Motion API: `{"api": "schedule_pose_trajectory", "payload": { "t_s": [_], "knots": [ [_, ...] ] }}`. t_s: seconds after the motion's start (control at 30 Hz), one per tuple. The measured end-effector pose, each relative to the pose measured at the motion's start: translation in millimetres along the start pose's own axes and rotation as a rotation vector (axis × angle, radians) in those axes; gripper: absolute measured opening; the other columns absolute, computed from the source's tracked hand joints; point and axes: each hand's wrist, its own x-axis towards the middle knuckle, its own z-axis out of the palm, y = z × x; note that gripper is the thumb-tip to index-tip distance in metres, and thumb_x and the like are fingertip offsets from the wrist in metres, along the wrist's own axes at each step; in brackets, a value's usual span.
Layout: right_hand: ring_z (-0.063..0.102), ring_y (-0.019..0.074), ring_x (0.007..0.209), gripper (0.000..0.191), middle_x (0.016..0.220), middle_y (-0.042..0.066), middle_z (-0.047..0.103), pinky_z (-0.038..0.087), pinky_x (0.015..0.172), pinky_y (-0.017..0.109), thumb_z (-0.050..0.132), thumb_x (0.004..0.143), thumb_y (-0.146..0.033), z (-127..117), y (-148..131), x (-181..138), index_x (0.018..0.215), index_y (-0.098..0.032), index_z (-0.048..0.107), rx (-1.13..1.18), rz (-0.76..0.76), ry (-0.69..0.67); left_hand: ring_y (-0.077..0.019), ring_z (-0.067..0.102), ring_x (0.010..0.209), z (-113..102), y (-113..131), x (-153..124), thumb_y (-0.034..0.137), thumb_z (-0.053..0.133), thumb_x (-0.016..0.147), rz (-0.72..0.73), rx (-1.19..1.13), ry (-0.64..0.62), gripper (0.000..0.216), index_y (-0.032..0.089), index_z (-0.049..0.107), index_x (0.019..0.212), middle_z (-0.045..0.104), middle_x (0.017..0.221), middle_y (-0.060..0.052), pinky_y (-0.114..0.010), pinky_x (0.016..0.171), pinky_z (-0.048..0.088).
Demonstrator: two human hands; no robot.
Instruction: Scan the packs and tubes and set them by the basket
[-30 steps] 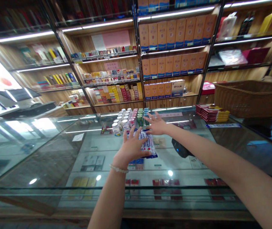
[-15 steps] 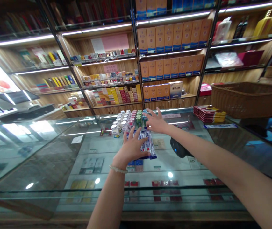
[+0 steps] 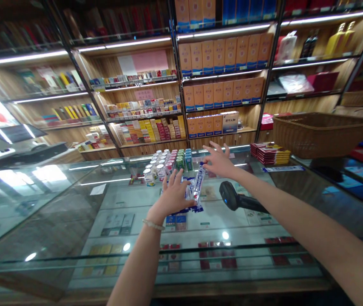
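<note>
My right hand (image 3: 218, 161) pinches the upper end of a blue-and-white wrapped candy stick (image 3: 198, 183), its other fingers raised. That stick lies slanted, with its lower end near my left thumb. Spread over the other blue-and-white wrapped sticks (image 3: 188, 193) is my left hand (image 3: 173, 193), fingers apart, partly covering them. Just beyond my hands stand rows of small containers: white-capped bottles (image 3: 149, 175), pink ones (image 3: 170, 163), green ones (image 3: 180, 160) and blue ones (image 3: 188, 159).
A black barcode scanner (image 3: 230, 196) lies right of the sticks on the glass counter (image 3: 127, 195). Farther right are stacked red-and-yellow packets (image 3: 270, 154), one more blue-and-white stick (image 3: 283, 168) and a wicker basket (image 3: 318, 136). Shelves of orange boxes (image 3: 222, 91) line the back.
My right hand has drawn one candy stick to the right, slanting it away from the others. My left hand stays over the pile. The view has shifted slightly.
</note>
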Motion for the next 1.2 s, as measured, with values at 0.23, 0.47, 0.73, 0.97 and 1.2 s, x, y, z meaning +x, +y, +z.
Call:
{"api": "schedule_pose_trajectory", "payload": {
  "t_s": [0.23,0.47,0.73,0.97,1.2],
  "knots": [
    [0.027,0.0357,0.156,0.019,0.161,0.003,0.052,0.009,0.119,0.074,0.065,0.091,-0.038,-3.5,21.6,-20.5,0.083,-0.028,0.079,0.066,0.052,0.124,-0.0403,0.007,0.163,1.5,3.5,4.9,0.042,0.08,0.082,0.038,-0.03,0.045,0.019,0.027,0.076,0.094,0.032,0.173,-0.006,-0.073,0.125,0.002],
    [0.034,0.037,0.152,0.019,0.158,0.005,0.055,0.015,0.117,0.072,0.065,0.092,-0.037,-12.2,44.7,-47.8,0.085,-0.027,0.078,0.087,0.111,0.226,-0.0424,0.014,0.162,3.1,6.3,17.1,0.036,0.077,0.084,-0.026,-0.093,0.162,0.009,0.028,0.08,0.087,0.042,0.168,-0.006,-0.078,0.123,0.005],
    [0.029,0.0358,0.155,0.021,0.161,0.007,0.051,0.018,0.119,0.071,0.063,0.093,-0.04,-23.5,76.4,-67.8,0.085,-0.025,0.075,0.064,0.153,0.299,-0.0407,0.011,0.163,-21.8,24.8,42.4,0.041,0.074,0.086,-0.093,-0.128,0.309,0.015,0.029,0.081,0.087,0.04,0.169,-0.004,-0.076,0.124,0.005],
    [0.035,0.0359,0.15,0.025,0.154,0.01,0.058,0.02,0.117,0.069,0.06,0.093,-0.04,-23.8,100.7,-65.5,0.081,-0.024,0.074,0.085,0.229,0.441,-0.0438,0.012,0.161,-25.5,47.2,89.2,0.049,0.068,0.088,-0.166,-0.268,0.523,0.025,0.029,0.081,0.097,0.048,0.163,-0.004,-0.078,0.123,0.01],
    [0.042,0.035,0.146,0.021,0.148,0.01,0.063,0.023,0.116,0.064,0.061,0.09,-0.036,-10.8,122.3,-74.9,0.077,-0.024,0.072,0.065,0.294,0.503,-0.0447,0.014,0.161,-3.7,66.6,100.9,0.048,0.068,0.089,-0.139,-0.27,0.493,0.024,0.028,0.08,0.094,0.043,0.167,-0.005,-0.079,0.122,0.012]
  ]
}}
